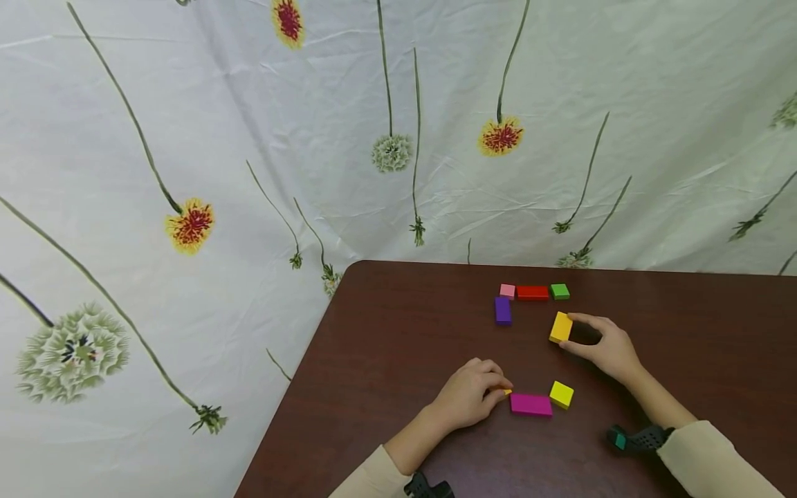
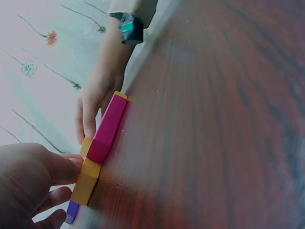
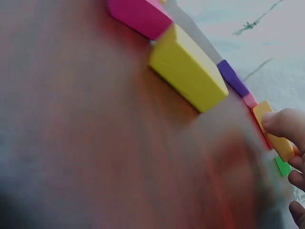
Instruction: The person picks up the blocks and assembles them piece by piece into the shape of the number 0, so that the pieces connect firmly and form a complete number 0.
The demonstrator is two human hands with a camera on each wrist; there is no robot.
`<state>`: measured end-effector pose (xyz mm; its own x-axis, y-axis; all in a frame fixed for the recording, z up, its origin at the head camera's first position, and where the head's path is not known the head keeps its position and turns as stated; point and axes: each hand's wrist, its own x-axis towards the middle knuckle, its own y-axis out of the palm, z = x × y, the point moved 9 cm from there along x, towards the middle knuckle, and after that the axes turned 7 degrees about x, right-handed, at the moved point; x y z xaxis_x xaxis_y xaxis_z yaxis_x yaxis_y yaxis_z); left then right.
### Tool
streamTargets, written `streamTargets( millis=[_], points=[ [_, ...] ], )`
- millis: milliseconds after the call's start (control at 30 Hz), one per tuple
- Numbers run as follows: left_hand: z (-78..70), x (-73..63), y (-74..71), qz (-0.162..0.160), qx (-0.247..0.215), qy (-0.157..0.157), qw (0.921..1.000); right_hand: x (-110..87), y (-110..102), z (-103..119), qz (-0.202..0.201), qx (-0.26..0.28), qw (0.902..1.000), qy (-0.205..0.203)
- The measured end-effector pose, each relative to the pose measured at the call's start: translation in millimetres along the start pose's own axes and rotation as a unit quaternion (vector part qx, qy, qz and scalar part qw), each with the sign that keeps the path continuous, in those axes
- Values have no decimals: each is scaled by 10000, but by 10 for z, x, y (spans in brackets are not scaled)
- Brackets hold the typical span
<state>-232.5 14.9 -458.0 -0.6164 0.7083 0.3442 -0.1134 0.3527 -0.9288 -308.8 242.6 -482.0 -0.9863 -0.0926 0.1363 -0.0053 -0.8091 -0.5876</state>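
My left hand [image 1: 470, 394] pinches an orange block [image 2: 86, 181] that stands at the left end of a magenta block [image 1: 530, 405]; in the head view the fingers hide most of it. Against the magenta block's right end sits a yellow block [image 1: 562, 395], turned at an angle. Farther back, my right hand [image 1: 607, 349] grips another orange block [image 1: 561, 327] between thumb and fingers. In the right wrist view the thumb lies on that orange block [image 3: 273, 131], while the yellow block [image 3: 188, 71] appears large nearby.
Toward the back of the brown table [image 1: 398, 325] a pink block [image 1: 507, 291], a red block [image 1: 532, 293] and a green block [image 1: 560, 291] form a row. A purple block [image 1: 503, 311] extends forward from the pink one. Behind the table hangs a flowered cloth [image 1: 349, 173].
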Motion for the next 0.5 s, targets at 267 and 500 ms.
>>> streamTargets(
  millis=[267,500],
  points=[
    [-5,3,-14,11,-13,-5,10000,-178,32,69,89,15,9992,-395],
    [-4,1,-29,3,31,-16,10000,-264,65,87,407,87,9974,-590]
  ],
)
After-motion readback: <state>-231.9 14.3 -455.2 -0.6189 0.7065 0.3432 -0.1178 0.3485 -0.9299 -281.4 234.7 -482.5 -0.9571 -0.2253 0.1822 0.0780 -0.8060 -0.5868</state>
